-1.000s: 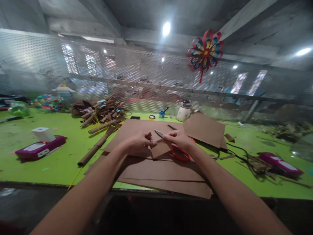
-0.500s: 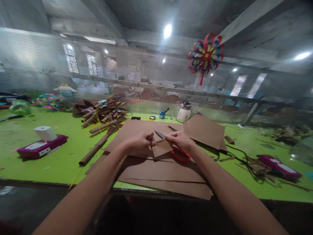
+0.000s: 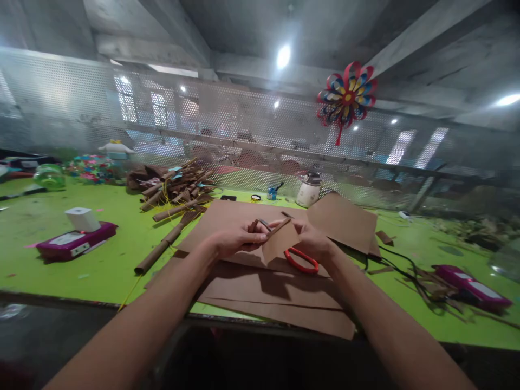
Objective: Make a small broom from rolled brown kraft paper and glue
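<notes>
Between both hands is a small piece of brown paper [image 3: 280, 244] with a narrow fold or strip along its upper edge. My left hand [image 3: 244, 238] is closed and pinches the paper's left corner. My right hand [image 3: 314, 241] is closed around red-handled scissors [image 3: 303, 264] and lies at the paper's right edge. The scissor blades are mostly hidden behind the paper, with a bit of metal showing near my left fingertips. Beneath the hands, large brown paper sheets [image 3: 252, 279] lie overlapped on the table.
Rolled brown paper tubes [image 3: 182, 189] with yellow string lie at the left. Purple power strips [image 3: 77, 241] sit on both sides of the green table [image 3: 101, 281]. Farther back stand a white kettle [image 3: 309, 190] and a blue jar [image 3: 272, 193]. Black cables and paper scraps lie at the right.
The small paper has been raised and tilted, with its folded edge now in front of the blades. My right fingers have moved from the blades toward the paper's right edge.
</notes>
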`<state>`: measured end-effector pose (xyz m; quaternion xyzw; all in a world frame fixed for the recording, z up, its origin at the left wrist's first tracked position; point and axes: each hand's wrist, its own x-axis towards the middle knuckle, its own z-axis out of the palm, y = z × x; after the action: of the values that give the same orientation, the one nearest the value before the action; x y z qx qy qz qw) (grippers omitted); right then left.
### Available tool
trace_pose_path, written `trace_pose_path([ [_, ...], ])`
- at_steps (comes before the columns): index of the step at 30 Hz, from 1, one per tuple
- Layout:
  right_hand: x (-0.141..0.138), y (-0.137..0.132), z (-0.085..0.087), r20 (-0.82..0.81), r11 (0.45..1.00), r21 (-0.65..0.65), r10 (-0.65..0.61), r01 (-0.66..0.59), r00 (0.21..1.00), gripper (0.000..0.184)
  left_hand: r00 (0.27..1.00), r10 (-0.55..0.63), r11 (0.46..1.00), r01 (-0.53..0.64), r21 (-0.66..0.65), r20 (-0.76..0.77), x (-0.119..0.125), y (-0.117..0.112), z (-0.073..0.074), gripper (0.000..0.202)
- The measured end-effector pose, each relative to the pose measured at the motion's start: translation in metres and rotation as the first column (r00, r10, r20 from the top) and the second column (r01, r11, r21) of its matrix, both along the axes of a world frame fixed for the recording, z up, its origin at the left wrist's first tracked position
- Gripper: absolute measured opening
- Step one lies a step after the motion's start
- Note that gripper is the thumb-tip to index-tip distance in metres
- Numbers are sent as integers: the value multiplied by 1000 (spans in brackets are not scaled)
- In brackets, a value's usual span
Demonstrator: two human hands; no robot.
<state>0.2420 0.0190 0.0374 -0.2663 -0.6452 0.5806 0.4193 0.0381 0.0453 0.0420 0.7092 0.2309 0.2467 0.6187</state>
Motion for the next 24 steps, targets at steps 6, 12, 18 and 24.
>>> trace_pose_path([
  [6, -3, -1, -2, 35, 992, 116, -56, 51, 998, 21, 997, -72, 997, 71, -36, -28, 4, -1, -5, 34],
  [12, 0, 2, -6, 285, 991, 132, -38, 0, 958, 23, 953, 300, 953, -301, 19, 32, -1, 14, -3, 35],
  [18, -8, 5, -14, 595, 897, 441, -271, -25, 756, 24, 933, 303, 901, -215, 375, -193, 4, 9, -16, 26],
  [24, -15, 7, -27, 648, 780, 622, -465, -67, 603, 21, 884, 323, 895, -169, 412, -339, 2, 11, -30, 15],
])
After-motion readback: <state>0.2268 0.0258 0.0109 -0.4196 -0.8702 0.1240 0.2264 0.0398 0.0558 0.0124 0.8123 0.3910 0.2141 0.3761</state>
